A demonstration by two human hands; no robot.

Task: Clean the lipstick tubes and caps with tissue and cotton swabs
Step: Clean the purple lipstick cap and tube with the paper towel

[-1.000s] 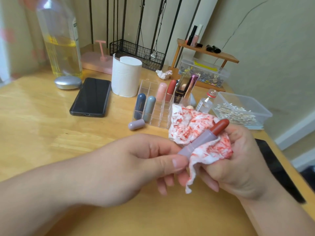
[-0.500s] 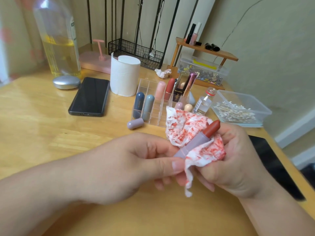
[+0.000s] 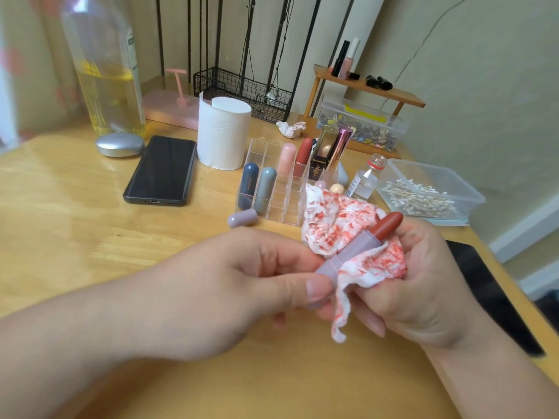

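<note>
My left hand (image 3: pixel 242 285) pinches the base of an uncapped lilac lipstick tube (image 3: pixel 348 252) between thumb and fingers; its brick-red bullet (image 3: pixel 388 225) points up and to the right. My right hand (image 3: pixel 423 282) holds a white tissue (image 3: pixel 335 228) smeared with red, wrapped against the tube's upper part. The matching lilac cap (image 3: pixel 242 217) lies on the table before a clear organiser (image 3: pixel 273 201) that holds several capped lipsticks. A clear box of cotton swabs (image 3: pixel 423 196) sits at the right.
A tissue roll (image 3: pixel 223 137), a black phone (image 3: pixel 161 170), a silver lid (image 3: pixel 120 144) and a large bottle of yellow liquid (image 3: pixel 106 71) stand at the back left. A small glass bottle (image 3: pixel 364 179) stands by the swab box. A crumpled tissue (image 3: pixel 290 128) lies behind the organiser. A dark tablet (image 3: pixel 496 297) lies at the right edge.
Both hands have drifted slightly left and down with the tube and tissue. The grips are the same.
</note>
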